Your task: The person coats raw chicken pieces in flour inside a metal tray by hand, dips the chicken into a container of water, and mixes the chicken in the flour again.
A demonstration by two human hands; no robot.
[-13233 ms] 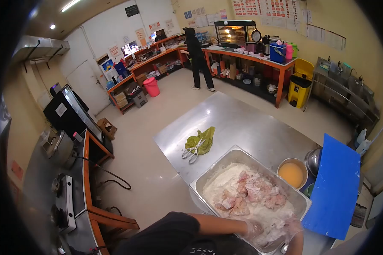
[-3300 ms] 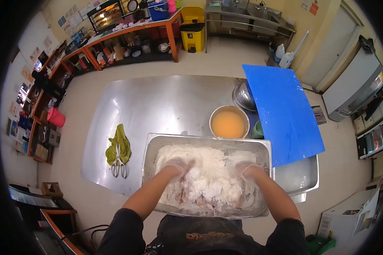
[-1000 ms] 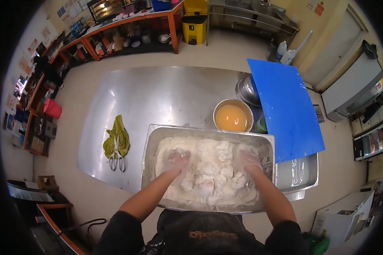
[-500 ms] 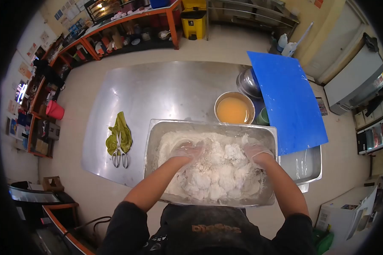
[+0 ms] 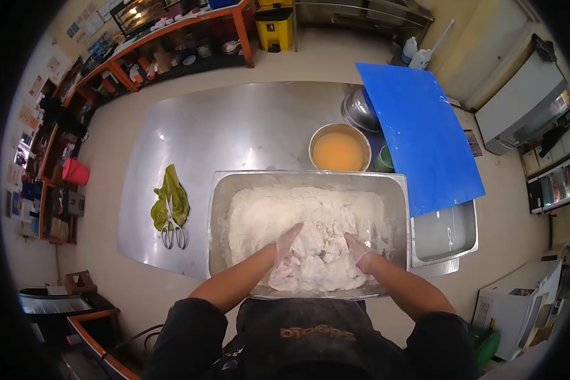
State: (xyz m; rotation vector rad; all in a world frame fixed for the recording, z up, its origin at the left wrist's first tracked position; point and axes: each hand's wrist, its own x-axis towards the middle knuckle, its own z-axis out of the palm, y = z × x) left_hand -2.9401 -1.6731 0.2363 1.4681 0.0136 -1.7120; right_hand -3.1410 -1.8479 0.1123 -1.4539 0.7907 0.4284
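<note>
A deep steel pan (image 5: 214, 218) stands on the table's near side, holding white flour (image 5: 259, 206) and a heap of flour-coated pieces (image 5: 313, 269) that show pinkish patches, like raw meat. Against the heap's left side rests my left hand (image 5: 289, 243), in a thin clear glove, its fingers stretched forward and apart from the palm. My right hand (image 5: 359, 251), gloved the same way, lies on the right side of the heap with fingers extended, some tips sunk in flour. Both hands are open around the pieces, neither closed on one.
Behind the pan stands a steel bowl of yellow-orange liquid (image 5: 339, 151), beside a green container (image 5: 384, 159). A blue board (image 5: 421, 139) overlaps a second steel pan (image 5: 446, 244) at right. Scissors (image 5: 170, 231) lie on a green cloth (image 5: 171, 193) at left on the steel table (image 5: 234, 120).
Both hands have moved nearer my body and closer together, drawing the coated pieces into a heap at the pan's near side. Flour at the far side now lies exposed.
</note>
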